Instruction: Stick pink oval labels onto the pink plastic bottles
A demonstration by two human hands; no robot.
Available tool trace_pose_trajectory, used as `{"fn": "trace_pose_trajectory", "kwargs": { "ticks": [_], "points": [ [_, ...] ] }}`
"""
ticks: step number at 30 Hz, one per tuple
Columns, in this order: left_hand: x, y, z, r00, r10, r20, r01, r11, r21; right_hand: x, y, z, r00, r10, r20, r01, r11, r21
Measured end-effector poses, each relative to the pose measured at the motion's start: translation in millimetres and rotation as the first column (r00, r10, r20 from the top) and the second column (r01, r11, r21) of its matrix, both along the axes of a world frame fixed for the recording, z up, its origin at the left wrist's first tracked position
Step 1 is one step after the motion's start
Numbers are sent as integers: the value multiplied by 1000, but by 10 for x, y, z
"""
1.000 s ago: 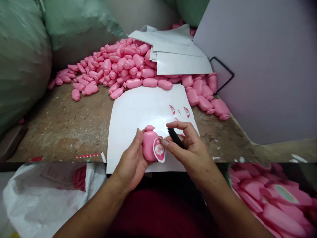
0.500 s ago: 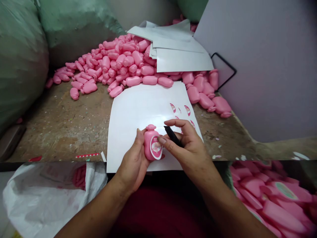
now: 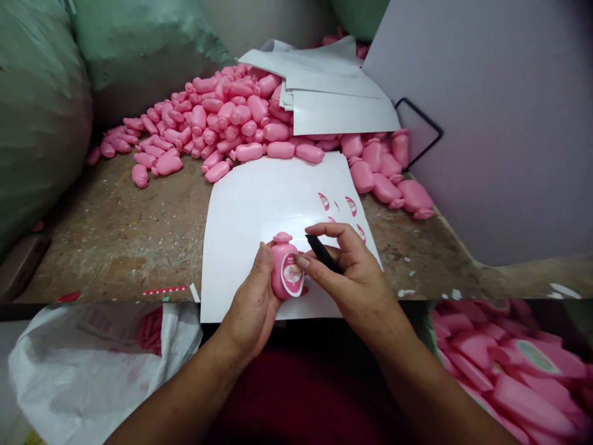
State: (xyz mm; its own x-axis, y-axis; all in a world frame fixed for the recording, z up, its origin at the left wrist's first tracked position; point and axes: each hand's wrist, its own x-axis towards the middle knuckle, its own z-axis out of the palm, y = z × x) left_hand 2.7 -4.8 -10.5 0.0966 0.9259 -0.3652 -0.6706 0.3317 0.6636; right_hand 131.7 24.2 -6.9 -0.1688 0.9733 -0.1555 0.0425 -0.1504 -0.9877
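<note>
My left hand point(image 3: 252, 303) is wrapped round a small pink bottle point(image 3: 281, 262), held upright over the near edge of a white sticker sheet point(image 3: 259, 210). An oval pink-and-white label point(image 3: 293, 281) lies on the bottle's front. My right hand point(image 3: 354, 278) grips a thin black tool point(image 3: 322, 253) and its thumb presses on the label's edge. A few labels point(image 3: 349, 206) are left on the sheet near its right side.
A large heap of bare pink bottles point(image 3: 231, 117) lies at the back of the worn brown table point(image 3: 115, 228). A stack of white sheets point(image 3: 328, 93) rests on it. Labelled bottles point(image 3: 504, 377) fill a bin at lower right; a white bag point(image 3: 92, 364) hangs lower left.
The label stuck out loose from the bottle's side a second ago; now it lies flat on the front. Both hands have risen slightly over the sheet.
</note>
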Motion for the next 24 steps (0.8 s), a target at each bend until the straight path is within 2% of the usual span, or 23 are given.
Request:
{"fn": "trace_pose_trajectory", "kwargs": {
  "ticks": [19,24],
  "points": [
    [6,-18,6,997,8,-77,-3,999,54,3,2,40,1000,3,31,-4,999,35],
    [-7,-43,-16,981,-80,-176,88,995,39,22,0,58,998,13,63,-16,999,48]
  ]
}}
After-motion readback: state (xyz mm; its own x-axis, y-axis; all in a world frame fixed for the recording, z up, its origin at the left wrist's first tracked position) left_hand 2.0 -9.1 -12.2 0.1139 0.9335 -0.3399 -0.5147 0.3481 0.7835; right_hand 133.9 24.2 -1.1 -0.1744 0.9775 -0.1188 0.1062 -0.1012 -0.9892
